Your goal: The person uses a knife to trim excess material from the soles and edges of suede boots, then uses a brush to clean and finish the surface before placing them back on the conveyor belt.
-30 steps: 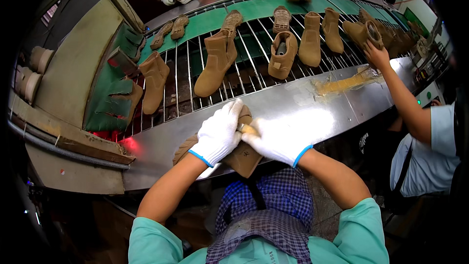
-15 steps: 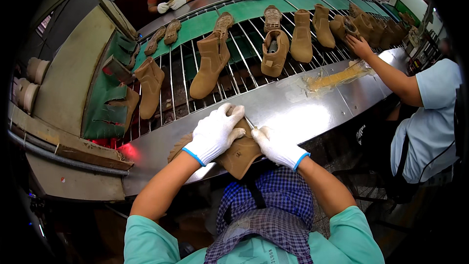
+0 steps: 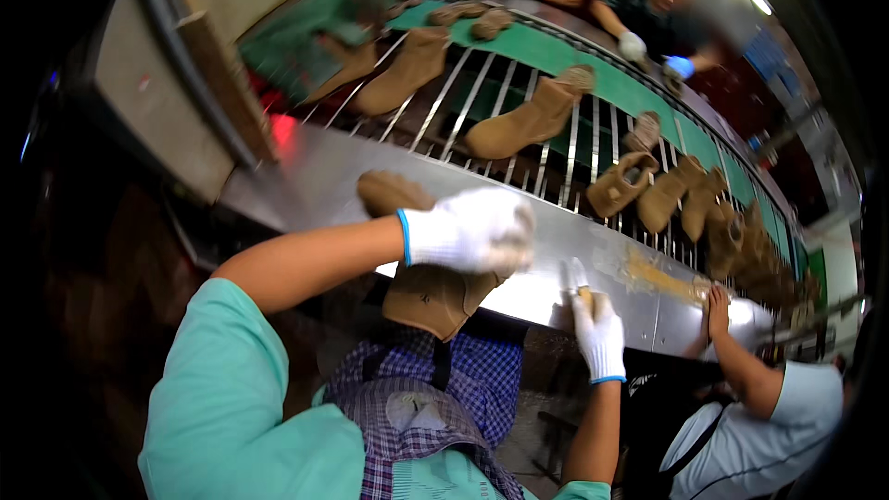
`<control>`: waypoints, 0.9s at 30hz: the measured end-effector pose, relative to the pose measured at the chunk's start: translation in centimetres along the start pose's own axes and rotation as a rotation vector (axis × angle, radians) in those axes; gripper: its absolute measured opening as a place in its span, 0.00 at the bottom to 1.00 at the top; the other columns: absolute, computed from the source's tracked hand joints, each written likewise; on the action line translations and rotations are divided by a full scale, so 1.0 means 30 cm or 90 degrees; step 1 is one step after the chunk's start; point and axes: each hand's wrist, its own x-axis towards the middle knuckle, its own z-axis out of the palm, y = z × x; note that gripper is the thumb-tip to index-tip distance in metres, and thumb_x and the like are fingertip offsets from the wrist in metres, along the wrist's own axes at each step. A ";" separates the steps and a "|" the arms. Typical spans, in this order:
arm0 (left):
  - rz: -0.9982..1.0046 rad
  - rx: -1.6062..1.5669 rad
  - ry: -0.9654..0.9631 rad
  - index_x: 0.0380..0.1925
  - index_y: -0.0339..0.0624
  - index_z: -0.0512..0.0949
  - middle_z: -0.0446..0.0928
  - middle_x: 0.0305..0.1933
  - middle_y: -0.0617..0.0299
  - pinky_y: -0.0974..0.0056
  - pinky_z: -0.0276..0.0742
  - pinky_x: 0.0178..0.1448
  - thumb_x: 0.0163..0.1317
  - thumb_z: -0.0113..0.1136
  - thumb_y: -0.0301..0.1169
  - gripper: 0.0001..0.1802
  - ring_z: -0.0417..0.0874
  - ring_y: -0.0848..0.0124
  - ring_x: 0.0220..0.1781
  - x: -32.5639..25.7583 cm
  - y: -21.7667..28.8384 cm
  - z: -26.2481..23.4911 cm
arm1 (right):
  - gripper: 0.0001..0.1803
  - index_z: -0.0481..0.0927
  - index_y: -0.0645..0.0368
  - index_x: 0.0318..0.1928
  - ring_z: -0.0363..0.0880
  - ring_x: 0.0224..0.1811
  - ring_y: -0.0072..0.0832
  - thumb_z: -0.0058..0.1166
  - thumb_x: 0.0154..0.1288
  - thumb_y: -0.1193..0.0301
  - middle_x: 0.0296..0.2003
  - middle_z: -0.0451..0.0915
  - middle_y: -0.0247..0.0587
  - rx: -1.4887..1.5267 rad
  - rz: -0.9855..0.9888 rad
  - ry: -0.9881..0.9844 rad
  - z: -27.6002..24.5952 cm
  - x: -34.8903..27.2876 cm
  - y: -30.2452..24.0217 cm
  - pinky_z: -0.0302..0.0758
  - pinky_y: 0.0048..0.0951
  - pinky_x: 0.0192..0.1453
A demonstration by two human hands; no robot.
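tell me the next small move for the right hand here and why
Probably bring the right hand back to the tan boot. The left hand alone pins that boot against the steel table edge, while the right hand sits apart on the steel, gripping what looks like a small tool, blurred.

I count about eight tan boots (image 3: 523, 120) on the rack (image 3: 556, 167), one boot (image 3: 431, 292) under my two gloved hands, and three other workers.
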 end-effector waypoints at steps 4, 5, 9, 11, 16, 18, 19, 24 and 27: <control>-0.252 -0.077 0.371 0.52 0.38 0.88 0.85 0.56 0.53 0.59 0.85 0.63 0.77 0.65 0.37 0.14 0.88 0.62 0.56 -0.212 -0.030 -0.169 | 0.26 0.81 0.51 0.64 0.87 0.53 0.52 0.64 0.73 0.51 0.57 0.81 0.52 -0.237 -0.114 0.197 -0.014 0.028 0.020 0.85 0.51 0.56; -0.347 -0.075 0.430 0.52 0.36 0.87 0.85 0.56 0.53 0.61 0.85 0.62 0.78 0.64 0.35 0.14 0.88 0.65 0.55 -0.327 -0.001 -0.196 | 0.26 0.81 0.52 0.64 0.87 0.54 0.50 0.65 0.73 0.53 0.57 0.81 0.51 -0.178 -0.180 0.240 0.006 0.067 -0.051 0.85 0.50 0.57; -0.497 -0.092 0.499 0.53 0.35 0.87 0.85 0.53 0.51 0.60 0.86 0.58 0.74 0.67 0.33 0.14 0.88 0.63 0.52 -0.558 0.051 -0.066 | 0.23 0.83 0.56 0.63 0.89 0.55 0.46 0.61 0.76 0.56 0.57 0.85 0.54 0.137 -0.326 0.161 0.026 0.154 -0.299 0.84 0.45 0.63; -0.577 -0.256 0.466 0.59 0.31 0.82 0.85 0.55 0.55 0.61 0.87 0.63 0.76 0.67 0.29 0.17 0.89 0.65 0.56 -0.622 0.062 0.029 | 0.25 0.82 0.60 0.66 0.88 0.59 0.46 0.60 0.79 0.57 0.59 0.87 0.54 0.347 -0.278 -0.053 0.078 0.228 -0.425 0.81 0.42 0.67; -0.644 -0.331 0.345 0.64 0.32 0.80 0.82 0.64 0.43 0.56 0.82 0.70 0.72 0.72 0.44 0.30 0.87 0.55 0.64 -0.627 0.179 0.135 | 0.48 0.62 0.62 0.83 0.73 0.79 0.46 0.66 0.73 0.51 0.75 0.74 0.58 0.293 -0.345 -0.447 0.089 0.191 -0.630 0.69 0.41 0.82; -0.659 -0.282 0.357 0.70 0.29 0.74 0.82 0.66 0.42 0.57 0.80 0.72 0.74 0.71 0.44 0.35 0.84 0.57 0.69 -0.639 0.218 0.158 | 0.56 0.55 0.63 0.85 0.67 0.82 0.52 0.68 0.70 0.45 0.79 0.66 0.64 0.322 -0.327 -0.571 0.059 0.083 -0.665 0.65 0.45 0.85; -0.650 -0.368 0.341 0.71 0.29 0.74 0.82 0.66 0.44 0.57 0.81 0.71 0.75 0.71 0.42 0.34 0.84 0.59 0.68 -0.652 0.235 0.122 | 0.58 0.54 0.63 0.86 0.63 0.84 0.53 0.68 0.70 0.44 0.81 0.63 0.66 0.391 -0.299 -0.594 0.053 0.015 -0.661 0.63 0.47 0.86; -0.549 -0.637 0.259 0.63 0.28 0.81 0.86 0.59 0.53 0.61 0.80 0.68 0.79 0.65 0.43 0.27 0.85 0.67 0.59 -0.636 0.254 -0.113 | 0.58 0.50 0.67 0.87 0.58 0.86 0.44 0.68 0.73 0.50 0.84 0.59 0.56 0.786 -0.047 -0.582 0.151 -0.196 -0.427 0.59 0.43 0.88; -0.361 -0.528 0.481 0.62 0.31 0.81 0.83 0.64 0.47 0.52 0.80 0.71 0.77 0.66 0.53 0.33 0.85 0.62 0.62 -0.542 0.347 -0.149 | 0.43 0.56 0.65 0.85 0.68 0.81 0.41 0.56 0.83 0.54 0.80 0.67 0.52 0.990 0.072 -0.514 0.178 -0.314 -0.424 0.66 0.40 0.85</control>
